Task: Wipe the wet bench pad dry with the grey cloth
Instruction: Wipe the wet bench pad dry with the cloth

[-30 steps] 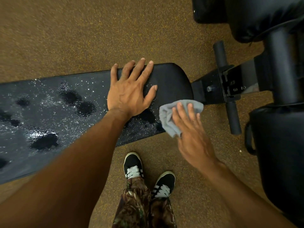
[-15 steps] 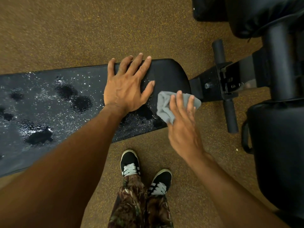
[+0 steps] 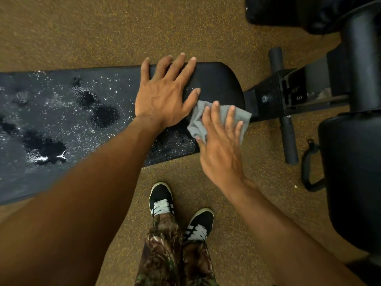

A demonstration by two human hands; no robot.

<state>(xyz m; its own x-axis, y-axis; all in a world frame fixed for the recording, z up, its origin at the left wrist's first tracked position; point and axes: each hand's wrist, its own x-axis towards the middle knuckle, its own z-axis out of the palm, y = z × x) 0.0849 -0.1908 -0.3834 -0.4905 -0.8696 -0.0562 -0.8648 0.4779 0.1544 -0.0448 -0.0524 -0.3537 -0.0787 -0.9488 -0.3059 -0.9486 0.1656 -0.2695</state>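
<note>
The black bench pad lies flat, wet with drops; the crumpled grey cloth rests on its rounded end.

Left hand lies flat, fingers spread, on the bench pad at frame centre. Right hand presses the grey cloth with straight fingers onto the pad's right end. Droplets cover the pad's left portion.

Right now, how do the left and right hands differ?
The left hand rests directly on the bench pad; the right hand presses the grey cloth onto it. The left hand reaches the pad's far edge; the right hand is at its near edge. Both lie flat, palm down.
</note>
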